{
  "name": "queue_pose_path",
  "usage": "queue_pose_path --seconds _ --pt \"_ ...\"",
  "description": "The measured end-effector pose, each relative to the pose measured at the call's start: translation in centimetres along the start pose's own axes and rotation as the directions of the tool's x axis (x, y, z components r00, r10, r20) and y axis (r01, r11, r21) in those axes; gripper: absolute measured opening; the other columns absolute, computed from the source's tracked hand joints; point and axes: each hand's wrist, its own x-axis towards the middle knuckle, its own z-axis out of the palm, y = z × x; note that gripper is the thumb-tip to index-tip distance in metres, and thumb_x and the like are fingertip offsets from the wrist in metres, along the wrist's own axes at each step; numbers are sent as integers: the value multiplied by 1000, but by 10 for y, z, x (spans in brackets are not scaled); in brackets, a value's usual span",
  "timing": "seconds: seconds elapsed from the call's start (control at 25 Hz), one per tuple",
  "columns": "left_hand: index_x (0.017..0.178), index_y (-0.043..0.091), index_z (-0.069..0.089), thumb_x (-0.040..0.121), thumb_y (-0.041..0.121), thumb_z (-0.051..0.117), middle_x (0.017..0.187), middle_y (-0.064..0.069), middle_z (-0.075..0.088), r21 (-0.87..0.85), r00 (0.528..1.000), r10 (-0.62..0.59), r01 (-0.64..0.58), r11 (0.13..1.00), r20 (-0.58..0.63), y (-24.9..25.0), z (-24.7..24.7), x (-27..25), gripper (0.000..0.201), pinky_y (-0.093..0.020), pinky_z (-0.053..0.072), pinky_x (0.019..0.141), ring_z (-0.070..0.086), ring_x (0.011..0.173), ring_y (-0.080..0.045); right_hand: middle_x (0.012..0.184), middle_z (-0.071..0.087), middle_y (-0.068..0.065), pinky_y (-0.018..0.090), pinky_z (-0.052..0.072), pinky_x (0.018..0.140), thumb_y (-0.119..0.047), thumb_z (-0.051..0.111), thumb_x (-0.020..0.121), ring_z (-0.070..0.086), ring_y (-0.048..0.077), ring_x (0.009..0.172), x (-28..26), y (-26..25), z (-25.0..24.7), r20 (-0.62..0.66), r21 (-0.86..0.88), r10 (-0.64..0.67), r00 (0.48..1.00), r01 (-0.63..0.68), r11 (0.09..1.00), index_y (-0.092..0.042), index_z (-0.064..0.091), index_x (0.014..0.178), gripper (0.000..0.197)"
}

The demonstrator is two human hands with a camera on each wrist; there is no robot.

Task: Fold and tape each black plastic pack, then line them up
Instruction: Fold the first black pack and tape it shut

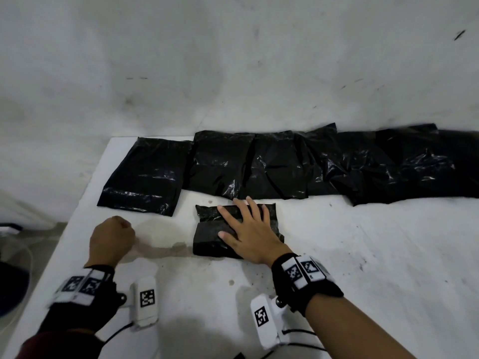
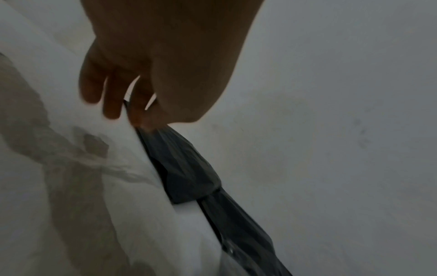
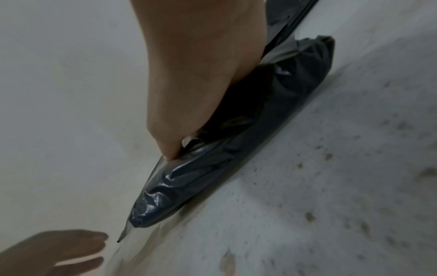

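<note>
A folded black plastic pack (image 1: 233,230) lies flat near the middle of the table, a compact wrinkled rectangle with a clear strip of tape (image 3: 151,179) stretched off its left end. Behind it, along the far edge, a row of unfolded black packs (image 1: 298,164) lies flat and glossy — overlapping one another, the leftmost one (image 1: 146,173) slightly apart — crumpled toward the right
</note>
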Motion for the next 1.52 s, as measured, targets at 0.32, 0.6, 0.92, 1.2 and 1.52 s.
queue_pose_path --seconds 0.32,0.6,0.92,1.2,1.52 --pt "145 8 27 99 37 31 152 -8 25 -140 799 554 -536 833 236 57 46 -73 54 -23 12 109 20 141 -21 159 -9 7 52 -13 112 -74 -1 78 -14 24 145 -3 -2 -6 -38 -39 41 998 -42 998 -39 -3 148 78" --pt "149 11 1 57 76 -33 157 -6 -8 157 814 504 -560 814 291 61 72 -89 117 -31 -13 109 -18 140 -15 158 -14 -1 37 -12 113 -62 -11 80 -13 13 145 -28 5 18 -150 173 228 962 -201 964 -22 -4 150 81" --pt "148 18 -9 74 66 3 156 2 -14 -118 821 445 -432 894 357 59 64 -92 89 -32 -15 112 -20 132 1 153 -27 2 43 -6 118 -73 27 80 -25 14 141 -30 6 11 -157 430 397 904 -299 852 -15 -14 148 99" --pt "144 -2 19 94 50 39 154 -21 7 -60 949 180 -170 984 259 74 69 -90 75 -42 -3 116 -5 143 -30 158 -7 12 39 2 119 -63 68 70 -15 23 144 -31 10 3 -19 731 606 795 -402 552 -6 23 146 105" --pt "130 21 49 88 42 55 143 1 36 -441 936 246 -116 890 250 64 55 -90 47 -45 -4 115 -7 143 -26 113 58 -10 14 48 84 -26 80 73 58 0 103 -40 2 2 -126 945 477 870 -41 324 -27 29 123 72"
